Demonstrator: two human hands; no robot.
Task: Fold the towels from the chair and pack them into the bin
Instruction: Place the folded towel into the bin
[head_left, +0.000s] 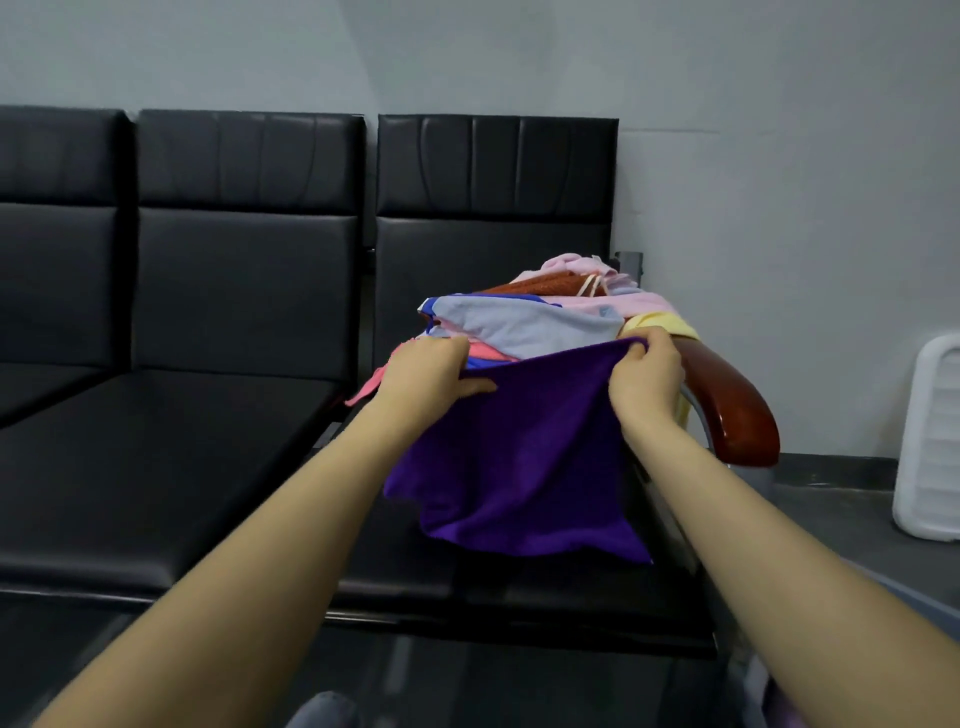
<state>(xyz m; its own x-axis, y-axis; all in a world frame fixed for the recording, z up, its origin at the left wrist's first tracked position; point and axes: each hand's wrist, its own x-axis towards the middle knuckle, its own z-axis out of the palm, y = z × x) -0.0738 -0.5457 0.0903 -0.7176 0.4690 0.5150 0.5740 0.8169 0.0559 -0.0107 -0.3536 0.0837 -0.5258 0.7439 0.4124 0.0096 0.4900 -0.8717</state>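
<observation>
Both hands, the left hand (434, 371) and right hand (647, 371), pinch the top edge of a purple microfibre towel (519, 467) hanging below their closed fingers, just before a heap of coloured towels (530, 322) on the black padded chair (493, 208).

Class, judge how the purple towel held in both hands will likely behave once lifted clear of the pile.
The purple towel probably flops: it sags in folds below the left hand and right hand. It seems light, since a fingertip grip holds it.
</observation>
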